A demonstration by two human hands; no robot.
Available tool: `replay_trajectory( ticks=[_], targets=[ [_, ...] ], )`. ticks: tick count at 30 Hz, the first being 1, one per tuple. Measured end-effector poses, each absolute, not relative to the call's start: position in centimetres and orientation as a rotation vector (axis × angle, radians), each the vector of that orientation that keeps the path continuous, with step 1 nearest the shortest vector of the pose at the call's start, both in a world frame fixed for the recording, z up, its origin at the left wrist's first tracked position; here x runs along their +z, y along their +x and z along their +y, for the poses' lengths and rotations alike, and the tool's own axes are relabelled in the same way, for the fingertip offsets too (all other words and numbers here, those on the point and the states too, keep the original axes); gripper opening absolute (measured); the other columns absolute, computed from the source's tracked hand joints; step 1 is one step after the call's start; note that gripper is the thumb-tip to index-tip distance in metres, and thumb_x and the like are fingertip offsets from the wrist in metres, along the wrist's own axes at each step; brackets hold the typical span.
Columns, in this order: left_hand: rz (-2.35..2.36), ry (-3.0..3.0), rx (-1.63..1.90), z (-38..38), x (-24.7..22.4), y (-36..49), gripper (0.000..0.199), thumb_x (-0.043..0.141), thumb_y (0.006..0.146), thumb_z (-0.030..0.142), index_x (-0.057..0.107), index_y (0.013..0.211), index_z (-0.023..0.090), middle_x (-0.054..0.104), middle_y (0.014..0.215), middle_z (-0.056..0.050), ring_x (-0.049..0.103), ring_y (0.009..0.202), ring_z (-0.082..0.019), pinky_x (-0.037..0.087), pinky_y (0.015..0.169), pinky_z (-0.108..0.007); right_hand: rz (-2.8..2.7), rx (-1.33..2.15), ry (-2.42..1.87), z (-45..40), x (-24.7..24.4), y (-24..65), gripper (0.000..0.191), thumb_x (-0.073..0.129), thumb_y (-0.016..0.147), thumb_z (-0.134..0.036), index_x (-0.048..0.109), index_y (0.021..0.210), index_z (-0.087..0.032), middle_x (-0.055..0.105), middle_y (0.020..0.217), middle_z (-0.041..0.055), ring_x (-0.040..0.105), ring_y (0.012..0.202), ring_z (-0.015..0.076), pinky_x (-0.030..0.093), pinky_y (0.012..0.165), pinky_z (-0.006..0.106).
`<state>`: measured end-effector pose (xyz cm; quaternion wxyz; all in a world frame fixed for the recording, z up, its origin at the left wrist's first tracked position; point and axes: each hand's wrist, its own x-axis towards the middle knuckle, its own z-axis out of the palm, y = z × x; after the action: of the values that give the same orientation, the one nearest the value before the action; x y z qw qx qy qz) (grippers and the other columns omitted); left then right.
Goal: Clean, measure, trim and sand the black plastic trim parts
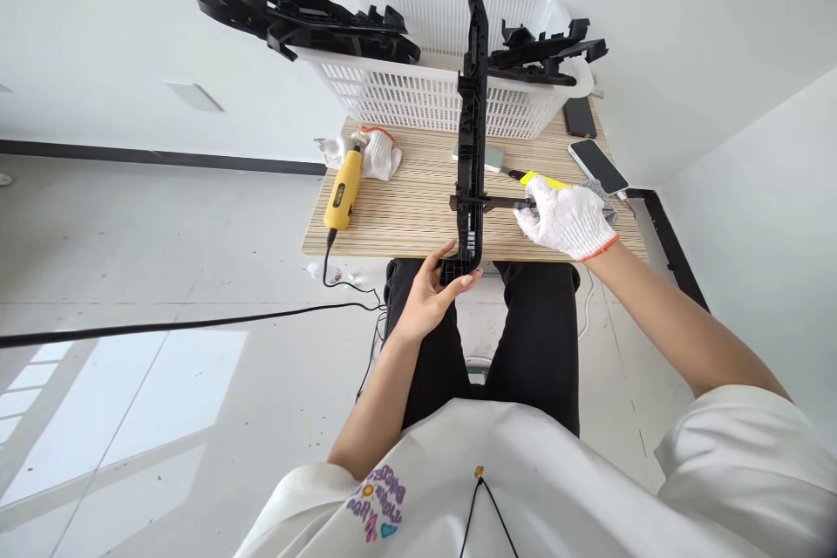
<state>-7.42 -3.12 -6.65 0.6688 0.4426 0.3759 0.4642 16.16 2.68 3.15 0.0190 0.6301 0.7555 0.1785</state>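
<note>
A long black plastic trim part (pixel 472 122) stands out over the table's front edge, its far end reaching up past the basket. My bare left hand (pixel 428 296) grips its hooked near end between thumb and fingers. From the part's lower section a thin dark crossbar (pixel 503 202) runs to the right; whether it belongs to the part I cannot tell. My right hand (pixel 566 214), in a white knit glove with an orange cuff, is closed on the bar's outer end. Just behind those gloved fingers lies a yellow utility knife (pixel 546 180).
Similar black parts (pixel 314 17) lie across the left of a white basket (pixel 411 96), with more parts (pixel 549 52) at its right. A corded yellow power tool (pixel 343 192) rests against a white glove (pixel 379 155). Two phones (pixel 596 166) are at the table's right.
</note>
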Motion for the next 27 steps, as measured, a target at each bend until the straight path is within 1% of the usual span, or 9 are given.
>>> replay_trajectory(
  ticks=[9,11,15,20,24,27],
  targets=[
    [0.848,1.016,1.031,-3.1,-6.6,-7.4,0.075,0.082,0.079,0.040,0.047,0.143,0.019,0.074,0.111,-0.011,0.072,0.108,-0.032,0.056,0.101,-0.047,2.370,0.539,1.965,2.7,3.1,16.2,0.054,0.027,0.097,-0.048,0.060,0.119,-0.013,0.066,0.077,0.0115,0.060,0.069,0.0248,0.016,0.059,0.032],
    [0.848,1.026,1.031,-3.0,-6.6,-7.5,0.074,0.081,0.079,0.039,0.047,0.143,0.019,0.074,0.112,-0.011,0.072,0.109,-0.032,0.055,0.101,-0.047,2.370,0.550,1.975,2.6,3.2,16.1,0.057,0.028,0.096,-0.053,0.060,0.121,-0.012,0.066,0.075,0.0115,0.060,0.070,0.0255,0.016,0.060,0.031],
    [0.852,1.024,1.031,-3.0,-6.7,-7.4,0.074,0.081,0.080,0.039,0.047,0.143,0.019,0.075,0.112,-0.011,0.072,0.109,-0.032,0.055,0.102,-0.047,2.338,0.559,2.000,2.5,3.4,15.9,0.069,0.028,0.093,-0.067,0.061,0.116,-0.011,0.065,0.070,0.0113,0.060,0.067,0.0256,0.018,0.060,0.029],
    [0.849,1.017,1.022,-3.0,-6.6,-7.4,0.077,0.082,0.079,0.039,0.046,0.143,0.017,0.075,0.110,-0.012,0.072,0.108,-0.032,0.054,0.102,-0.047,2.378,0.617,1.971,2.4,3.5,15.9,0.067,0.029,0.094,-0.065,0.061,0.118,-0.012,0.065,0.070,0.0108,0.059,0.063,0.0241,0.020,0.059,0.029],
    [0.838,1.023,1.029,-3.0,-6.6,-7.4,0.076,0.081,0.080,0.038,0.046,0.144,0.017,0.075,0.109,-0.011,0.072,0.108,-0.031,0.054,0.102,-0.046,2.406,0.648,2.035,2.4,3.6,16.3,0.065,0.033,0.092,-0.066,0.065,0.110,-0.012,0.061,0.061,0.0086,0.056,0.058,0.0225,0.024,0.057,0.030],
    [0.843,1.008,1.036,-3.0,-6.7,-7.4,0.076,0.081,0.080,0.038,0.046,0.143,0.018,0.075,0.111,-0.011,0.073,0.108,-0.031,0.056,0.100,-0.045,2.504,0.620,2.079,2.2,3.7,17.1,0.064,0.041,0.086,-0.072,0.067,0.099,-0.014,0.061,0.060,0.0065,0.056,0.057,0.0203,0.027,0.055,0.029]
  ],
)
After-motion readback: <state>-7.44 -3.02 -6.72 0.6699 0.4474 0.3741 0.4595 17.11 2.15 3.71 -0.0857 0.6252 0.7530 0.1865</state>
